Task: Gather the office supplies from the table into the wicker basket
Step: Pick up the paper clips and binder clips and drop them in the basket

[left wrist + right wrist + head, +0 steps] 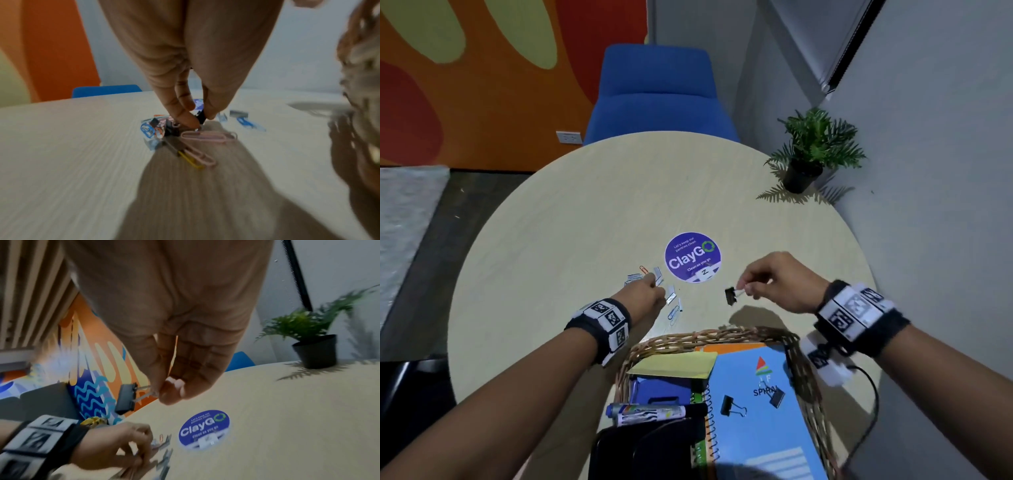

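Note:
My right hand (pixel 744 289) pinches the wire handles of a black binder clip (pixel 730 296), which hangs in the air above the table just beyond the wicker basket (pixel 804 370); the same binder clip (pixel 125 398) dangles below my fingertips in the right wrist view. My left hand (pixel 654 287) is down at a scatter of paper clips and staple strips (pixel 671 301), its fingertips (pixel 185 118) pinching a small black clip (pixel 201 117) on the table. Pink paper clips (pixel 205 137) lie beside it. The basket holds a blue spiral notebook (pixel 756 404), two binder clips, markers and a yellow pad.
A round purple ClayGo sticker (pixel 692 257) lies mid-table. A potted fern (pixel 811 150) stands at the far right edge by the wall. A blue chair (pixel 657 96) sits behind the round table (pixel 551 240). A black cable (pixel 869 411) hangs off my right wrist.

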